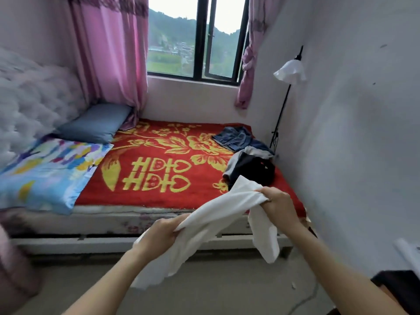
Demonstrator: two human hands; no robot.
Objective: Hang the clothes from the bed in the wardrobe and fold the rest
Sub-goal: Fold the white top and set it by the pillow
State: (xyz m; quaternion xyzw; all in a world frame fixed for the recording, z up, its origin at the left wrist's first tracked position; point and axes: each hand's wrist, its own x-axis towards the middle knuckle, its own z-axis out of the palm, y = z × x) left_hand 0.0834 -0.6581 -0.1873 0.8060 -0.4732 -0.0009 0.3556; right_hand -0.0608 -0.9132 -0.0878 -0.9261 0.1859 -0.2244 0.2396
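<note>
A white garment is held in the air before the bed, low in the view at about 6 o'clock, stretched between both hands. The left hand is curled round one bunched end, from which a loose tail hangs towards 7 o'clock. The right hand is closed on the other end, with a second flap dropping towards 5 o'clock. The cloth is judged thin, light and limp: it sags and twists between the two grips, so no shape is kept unless it is supported. It is not fragile, and little slip is expected. What kind of garment it is cannot be told while it is bunched. For hanging or folding, a hold at the shoulder or waistband seams is judged best, so that it can be shaken flat. The other clothes are heaped on the red blanket, at 1 o'clock from the hands, near the wall. The jeans beyond them are likely heavier and stiffer.
</note>
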